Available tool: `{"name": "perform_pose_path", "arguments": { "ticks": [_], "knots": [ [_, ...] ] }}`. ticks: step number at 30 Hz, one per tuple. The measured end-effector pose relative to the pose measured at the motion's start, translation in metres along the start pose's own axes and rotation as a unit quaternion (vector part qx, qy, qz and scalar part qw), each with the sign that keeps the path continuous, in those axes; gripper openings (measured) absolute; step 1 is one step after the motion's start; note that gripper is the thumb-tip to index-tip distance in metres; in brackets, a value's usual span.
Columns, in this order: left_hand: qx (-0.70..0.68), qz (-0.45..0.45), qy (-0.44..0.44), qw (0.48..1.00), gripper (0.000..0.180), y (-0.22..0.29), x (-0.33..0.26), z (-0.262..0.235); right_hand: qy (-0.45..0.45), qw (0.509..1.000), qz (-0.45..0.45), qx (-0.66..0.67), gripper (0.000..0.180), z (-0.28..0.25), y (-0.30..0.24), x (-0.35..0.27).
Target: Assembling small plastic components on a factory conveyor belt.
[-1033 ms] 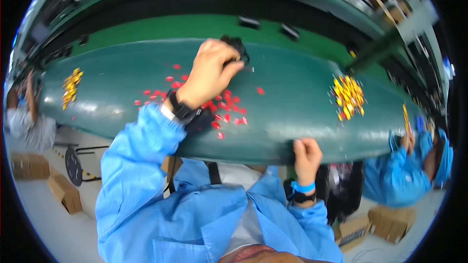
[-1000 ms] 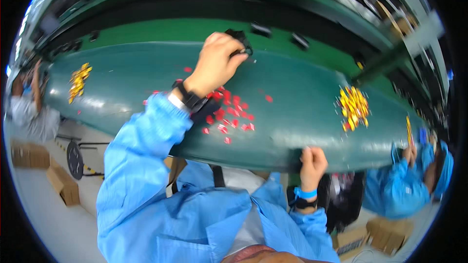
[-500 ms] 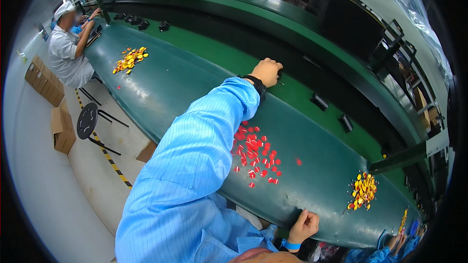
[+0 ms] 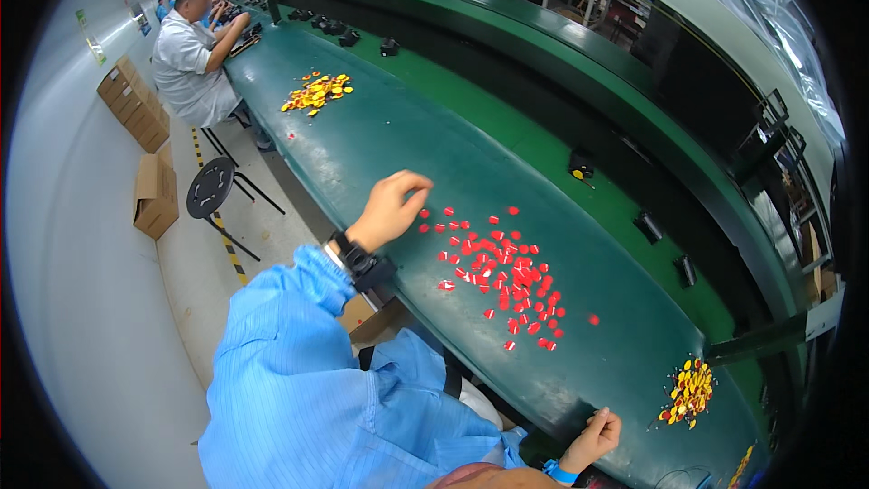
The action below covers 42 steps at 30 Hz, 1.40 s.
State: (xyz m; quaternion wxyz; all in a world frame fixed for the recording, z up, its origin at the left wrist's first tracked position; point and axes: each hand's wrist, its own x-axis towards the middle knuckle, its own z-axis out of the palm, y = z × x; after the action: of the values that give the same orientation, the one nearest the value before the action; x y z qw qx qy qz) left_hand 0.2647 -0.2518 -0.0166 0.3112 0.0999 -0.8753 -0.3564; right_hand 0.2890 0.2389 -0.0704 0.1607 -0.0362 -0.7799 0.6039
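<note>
My left hand point(image 4: 396, 208), wearing a black wrist device point(image 4: 362, 263), hovers over the near side of the dark green tabletop point(image 4: 434, 145). Its fingers are curled together, and whatever they may hold is hidden. Just right of it lies a loose scatter of small red round pieces point(image 4: 516, 276), some with a white stripe. Low at the near edge, my right hand point(image 4: 596, 437), with a blue wristband point(image 4: 559, 473), has thumb and fingers pinched; anything between them is too small to make out. Beyond the table, a black part with a yellow disc point(image 4: 580, 166) sits on the green belt point(image 4: 534, 140).
Heaps of yellow and red discs lie far left point(image 4: 317, 92) and right point(image 4: 690, 392) on the table. More black parts point(image 4: 648, 226) stand along the belt. A seated person in white point(image 4: 192, 63) works at the far left, near a black stool point(image 4: 211, 188) and cardboard boxes point(image 4: 156, 195).
My left hand has drawn back from the belt to the table beside the red pieces. A black part with a yellow disc now shows on the belt. The view has shifted; my right hand stays pinched.
</note>
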Motion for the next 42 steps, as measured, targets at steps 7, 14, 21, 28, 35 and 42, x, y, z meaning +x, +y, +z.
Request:
{"name": "perform_pose_path", "arguments": {
  "ticks": [7, 14, 21, 28, 35, 42],
  "knots": [
    [-0.040, -0.126, 0.105, 0.986, 0.013, -0.011, -0.074, 0.007, 0.039, 0.998, 0.022, -0.040, 0.024, -0.004, -0.006, 0.000],
    [0.054, -0.074, 0.157, 0.983, 0.010, -0.009, -0.074, 0.029, 0.074, 0.993, -0.022, -0.088, 0.021, -0.017, 0.006, 0.003],
    [0.119, -0.037, 0.160, 0.979, 0.010, -0.015, -0.071, 0.031, 0.024, 0.995, -0.030, -0.090, 0.015, -0.001, 0.002, 0.006],
    [0.133, -0.049, 0.134, 0.981, 0.011, -0.014, -0.070, 0.037, -0.022, 0.990, -0.065, -0.125, 0.014, -0.008, 0.003, 0.006],
    [0.129, -0.063, 0.149, 0.978, 0.011, -0.012, -0.074, 0.036, -0.052, 0.985, -0.097, -0.134, 0.010, -0.013, -0.001, 0.007],
    [0.130, -0.062, 0.168, 0.975, 0.011, -0.014, -0.074, 0.038, -0.080, 0.986, -0.078, -0.125, 0.009, -0.013, -0.005, 0.008]
  ]
}}
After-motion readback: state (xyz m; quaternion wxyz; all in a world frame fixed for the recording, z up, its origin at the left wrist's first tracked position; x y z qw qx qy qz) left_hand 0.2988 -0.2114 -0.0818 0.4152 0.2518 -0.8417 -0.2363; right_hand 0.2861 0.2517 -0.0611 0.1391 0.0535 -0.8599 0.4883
